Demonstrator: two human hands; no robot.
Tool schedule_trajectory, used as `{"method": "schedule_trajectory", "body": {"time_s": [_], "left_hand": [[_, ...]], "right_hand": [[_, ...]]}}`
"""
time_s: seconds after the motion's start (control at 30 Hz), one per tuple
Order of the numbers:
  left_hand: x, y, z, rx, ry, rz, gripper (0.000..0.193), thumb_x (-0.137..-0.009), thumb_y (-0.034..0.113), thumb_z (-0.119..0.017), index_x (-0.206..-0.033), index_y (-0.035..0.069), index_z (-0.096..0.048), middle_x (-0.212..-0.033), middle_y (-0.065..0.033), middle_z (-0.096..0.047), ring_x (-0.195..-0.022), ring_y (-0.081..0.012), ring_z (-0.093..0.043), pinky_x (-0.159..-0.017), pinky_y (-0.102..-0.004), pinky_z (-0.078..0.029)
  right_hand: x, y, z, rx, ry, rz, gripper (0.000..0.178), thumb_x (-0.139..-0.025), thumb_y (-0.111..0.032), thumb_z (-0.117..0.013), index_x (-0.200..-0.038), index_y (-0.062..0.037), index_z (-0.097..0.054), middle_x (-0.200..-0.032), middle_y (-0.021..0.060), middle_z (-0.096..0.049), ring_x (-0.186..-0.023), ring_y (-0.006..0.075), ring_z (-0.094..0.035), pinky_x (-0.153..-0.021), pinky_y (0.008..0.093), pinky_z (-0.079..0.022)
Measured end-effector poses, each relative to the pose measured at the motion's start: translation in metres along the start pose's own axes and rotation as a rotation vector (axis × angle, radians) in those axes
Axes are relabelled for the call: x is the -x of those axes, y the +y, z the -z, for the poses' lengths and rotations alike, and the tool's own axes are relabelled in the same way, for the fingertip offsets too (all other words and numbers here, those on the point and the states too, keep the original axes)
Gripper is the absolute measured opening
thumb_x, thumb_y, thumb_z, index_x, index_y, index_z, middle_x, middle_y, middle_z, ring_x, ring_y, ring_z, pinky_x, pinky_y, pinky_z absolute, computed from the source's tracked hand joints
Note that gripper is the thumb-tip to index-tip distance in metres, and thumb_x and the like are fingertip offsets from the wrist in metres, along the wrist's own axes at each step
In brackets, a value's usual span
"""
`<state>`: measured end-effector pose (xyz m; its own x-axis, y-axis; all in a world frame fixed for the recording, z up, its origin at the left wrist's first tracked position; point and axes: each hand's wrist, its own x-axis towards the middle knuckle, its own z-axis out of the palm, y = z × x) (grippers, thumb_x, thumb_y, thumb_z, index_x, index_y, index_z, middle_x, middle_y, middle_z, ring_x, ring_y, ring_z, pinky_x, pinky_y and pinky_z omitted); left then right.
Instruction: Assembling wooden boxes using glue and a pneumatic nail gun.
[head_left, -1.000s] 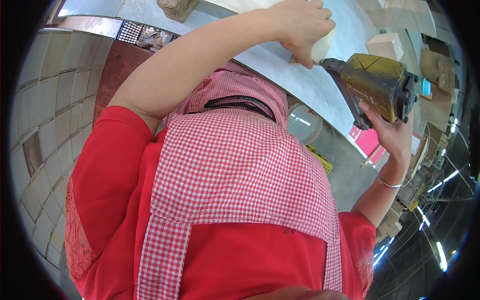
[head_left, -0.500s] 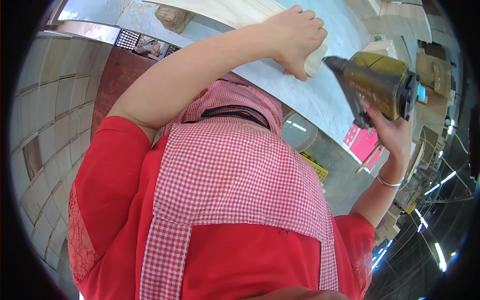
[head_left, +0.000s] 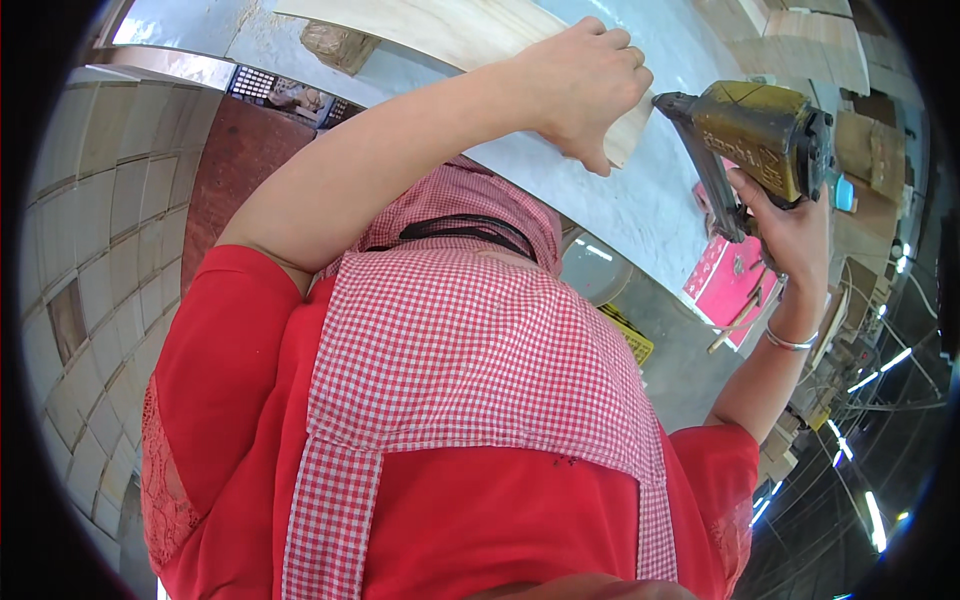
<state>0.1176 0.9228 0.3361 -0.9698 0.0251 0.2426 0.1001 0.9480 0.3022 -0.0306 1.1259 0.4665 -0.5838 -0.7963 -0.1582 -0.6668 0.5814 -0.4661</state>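
Note:
My left hand (head_left: 592,92) is closed over the end of a pale wooden board (head_left: 455,32), thumb on the near edge and fingers over the far side. The board extends off to the upper left above a light blue-grey worktop (head_left: 575,185). In my right hand (head_left: 795,228) is a nail gun (head_left: 752,140) with an olive-yellow body and a black magazine, its handle in my grip. Its nose points left and sits right by the board's end, next to my left fingers; whether it touches the wood I cannot tell.
A brown block (head_left: 338,46) lies on the worktop at the upper left. At the right front edge stands a pink box (head_left: 725,275), with a stick beside it. Wooden panels (head_left: 815,45) are piled at the far right. Stacked boards (head_left: 110,210) line the left side. Below the worktop is a bucket (head_left: 597,268).
The nail gun has tilted slightly, its nose still by the board's end. More of the board's end shows below my left hand, which keeps its hold.

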Motion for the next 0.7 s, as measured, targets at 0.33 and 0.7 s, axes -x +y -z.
{"method": "schedule_trajectory", "body": {"time_s": [0.33, 0.7], "left_hand": [[0.003, 0.0, 0.0, 0.029, 0.005, -0.004, 0.082, -0.057, 0.046, -0.085, -0.118, -0.003, -0.061, -0.112, -0.0148, -0.064, -0.11, -0.0274, -0.056, -0.1, -0.0392, -0.04], [0.005, -0.026, 0.001, 0.083, 0.169, -0.086, 0.085, -0.075, 0.061, -0.072, -0.125, -0.005, -0.057, -0.121, -0.0189, -0.06, -0.117, -0.0356, -0.053, -0.107, -0.0461, -0.036]], "right_hand": [[-0.011, -0.007, 0.006, -0.066, -0.08, -0.01, 0.04, -0.078, -0.013, -0.084, -0.11, 0.0034, -0.066, -0.102, 0.0089, -0.072, -0.09, 0.0138, -0.066, -0.083, 0.0303, -0.052], [0.038, 0.072, -0.007, -0.091, 0.341, -0.316, 0.046, -0.083, -0.02, -0.077, -0.119, 0.0034, -0.061, -0.098, 0.0109, -0.071, -0.084, 0.0151, -0.065, -0.075, 0.0308, -0.052]]}}
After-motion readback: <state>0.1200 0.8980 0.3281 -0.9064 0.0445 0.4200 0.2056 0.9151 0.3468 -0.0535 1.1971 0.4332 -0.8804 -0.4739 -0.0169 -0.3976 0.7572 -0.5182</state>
